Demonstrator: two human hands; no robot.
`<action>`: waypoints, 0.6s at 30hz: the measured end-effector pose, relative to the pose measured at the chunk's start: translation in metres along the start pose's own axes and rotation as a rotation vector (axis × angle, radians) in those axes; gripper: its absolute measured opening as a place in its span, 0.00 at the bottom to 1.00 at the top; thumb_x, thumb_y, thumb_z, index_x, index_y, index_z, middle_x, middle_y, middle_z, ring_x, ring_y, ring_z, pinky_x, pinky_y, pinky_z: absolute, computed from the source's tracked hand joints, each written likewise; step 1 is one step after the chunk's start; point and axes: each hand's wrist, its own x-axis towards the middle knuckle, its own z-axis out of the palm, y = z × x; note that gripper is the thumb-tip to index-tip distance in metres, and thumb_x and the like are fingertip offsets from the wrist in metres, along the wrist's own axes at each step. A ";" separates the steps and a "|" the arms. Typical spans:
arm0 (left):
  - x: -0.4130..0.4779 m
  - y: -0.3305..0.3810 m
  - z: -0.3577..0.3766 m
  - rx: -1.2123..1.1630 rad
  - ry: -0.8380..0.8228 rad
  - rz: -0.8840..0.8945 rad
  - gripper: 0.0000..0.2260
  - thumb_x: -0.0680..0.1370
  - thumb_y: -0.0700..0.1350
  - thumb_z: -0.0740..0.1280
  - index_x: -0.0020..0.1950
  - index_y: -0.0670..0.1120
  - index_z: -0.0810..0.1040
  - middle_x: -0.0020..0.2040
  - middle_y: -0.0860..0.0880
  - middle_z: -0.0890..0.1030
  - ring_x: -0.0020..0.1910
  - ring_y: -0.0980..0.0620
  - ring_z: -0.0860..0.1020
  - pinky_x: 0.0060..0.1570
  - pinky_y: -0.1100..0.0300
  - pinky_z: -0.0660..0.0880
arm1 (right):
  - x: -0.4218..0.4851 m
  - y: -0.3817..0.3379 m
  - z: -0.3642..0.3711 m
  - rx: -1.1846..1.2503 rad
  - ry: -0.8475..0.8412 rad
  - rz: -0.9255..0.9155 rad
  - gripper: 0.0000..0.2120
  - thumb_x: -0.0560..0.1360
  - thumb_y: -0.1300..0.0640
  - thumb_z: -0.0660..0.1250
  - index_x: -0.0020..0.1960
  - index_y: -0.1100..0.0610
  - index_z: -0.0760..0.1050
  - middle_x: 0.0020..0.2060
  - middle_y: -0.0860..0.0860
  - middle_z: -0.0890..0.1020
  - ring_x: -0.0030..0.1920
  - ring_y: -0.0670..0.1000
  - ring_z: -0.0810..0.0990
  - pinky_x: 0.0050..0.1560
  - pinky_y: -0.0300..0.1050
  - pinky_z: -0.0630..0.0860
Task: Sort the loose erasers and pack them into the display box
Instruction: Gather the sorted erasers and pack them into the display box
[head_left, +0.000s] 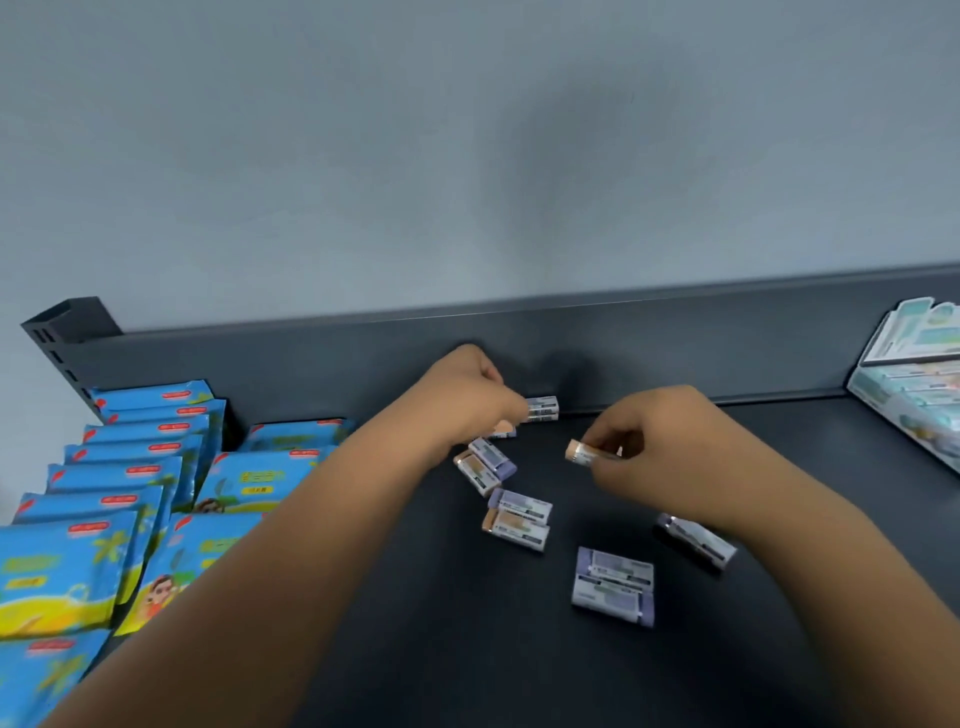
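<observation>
The fingers of my right hand (662, 441) pinch 1 orange eraser (583, 453) above the shelf (467, 649), I judge to sort it, while those of my left hand (467, 395) pinch a white eraser (544, 409) at the rear wall (675, 348).

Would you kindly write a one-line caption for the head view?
Right hand pinches a peach eraser; left hand grips a second eraser at the shelf wall.

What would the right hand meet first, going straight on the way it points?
With its orange-tipped eraser leading, likely the two loose erasers near the left hand; height is unclear, so it may pass above.
</observation>
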 end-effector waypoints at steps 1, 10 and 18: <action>-0.001 0.006 0.008 -0.034 -0.036 -0.005 0.14 0.71 0.39 0.73 0.55 0.44 0.76 0.37 0.47 0.81 0.32 0.51 0.77 0.35 0.58 0.73 | -0.001 0.005 -0.002 0.004 0.013 -0.006 0.05 0.70 0.51 0.72 0.45 0.46 0.85 0.37 0.42 0.83 0.38 0.41 0.81 0.42 0.43 0.80; -0.005 0.056 0.092 -0.399 -0.004 -0.063 0.04 0.77 0.37 0.70 0.51 0.41 0.82 0.47 0.39 0.85 0.39 0.50 0.85 0.45 0.58 0.84 | -0.023 0.089 -0.052 -0.087 0.060 -0.022 0.05 0.71 0.47 0.71 0.45 0.46 0.84 0.36 0.43 0.82 0.38 0.41 0.80 0.43 0.47 0.80; -0.021 0.098 0.165 -0.210 0.142 0.170 0.09 0.72 0.34 0.74 0.49 0.45 0.83 0.41 0.46 0.85 0.34 0.55 0.82 0.34 0.65 0.80 | -0.046 0.160 -0.094 -0.129 0.095 -0.079 0.04 0.71 0.50 0.70 0.43 0.46 0.83 0.36 0.43 0.80 0.39 0.43 0.78 0.42 0.46 0.77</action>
